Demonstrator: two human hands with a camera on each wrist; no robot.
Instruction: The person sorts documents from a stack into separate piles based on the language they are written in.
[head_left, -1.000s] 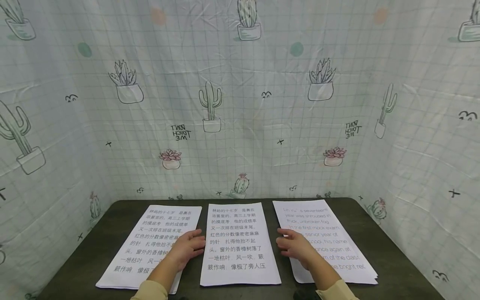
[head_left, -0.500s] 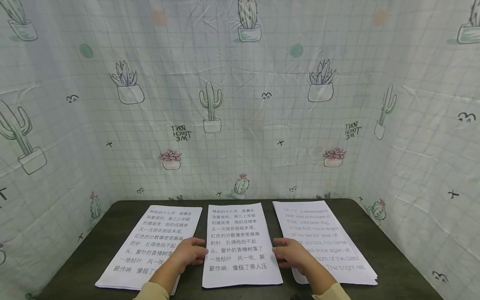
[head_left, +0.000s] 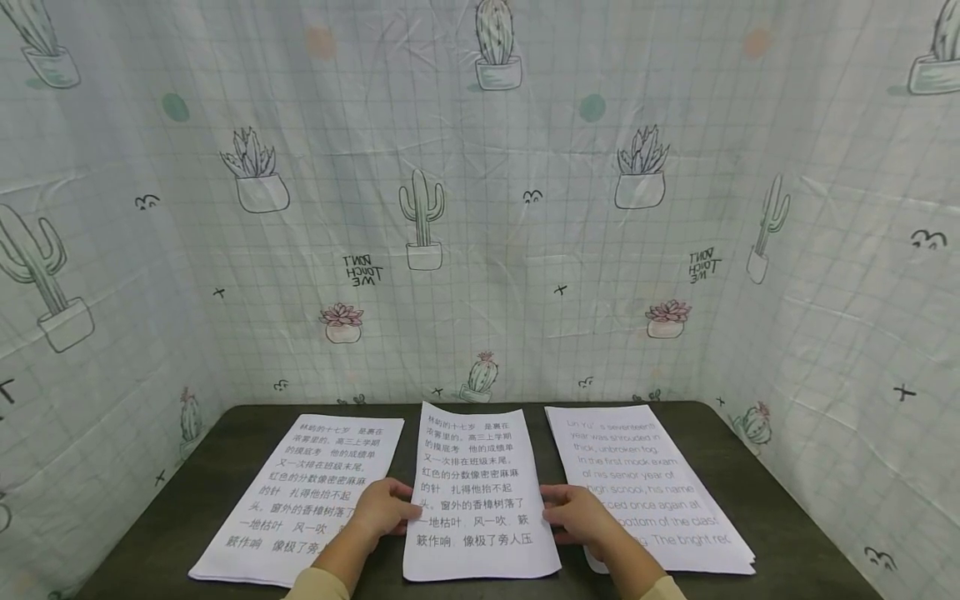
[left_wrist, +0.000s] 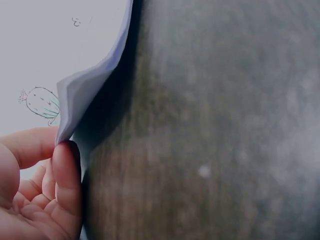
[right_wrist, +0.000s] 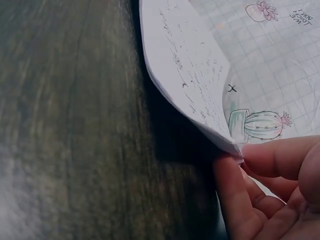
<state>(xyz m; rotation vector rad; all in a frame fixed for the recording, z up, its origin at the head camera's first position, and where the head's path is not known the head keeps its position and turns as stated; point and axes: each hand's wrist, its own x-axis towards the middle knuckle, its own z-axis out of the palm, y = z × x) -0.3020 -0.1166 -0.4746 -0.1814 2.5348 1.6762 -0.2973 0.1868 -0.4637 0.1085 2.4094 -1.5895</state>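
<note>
Between my hands is the middle stack of white printed paper point(head_left: 474, 493), covered in Chinese text. My left hand point(head_left: 381, 510) grips its left edge and my right hand point(head_left: 581, 517) its right edge. In the left wrist view the thumb and fingers of the left hand point(left_wrist: 37, 185) pinch the bent edge of the paper point(left_wrist: 90, 95), which curves up off the table. The right wrist view has the right hand point(right_wrist: 272, 192) pinching the other edge of the paper point(right_wrist: 182, 65), with a dark shadow beneath it. The far edge of the stack bows upward in the head view.
Another stack of Chinese-text paper point(head_left: 300, 487) lies on the left, partly under my left forearm. A stack with English text point(head_left: 637, 467) lies on the right, its sheets slightly uneven. The dark table point(head_left: 772, 517) is enclosed by a cactus-print cloth point(head_left: 480, 250).
Both hands have closed in on the middle stack from either side and now grip its edges. The stack's sides have lifted and its far edge has curved up.
</note>
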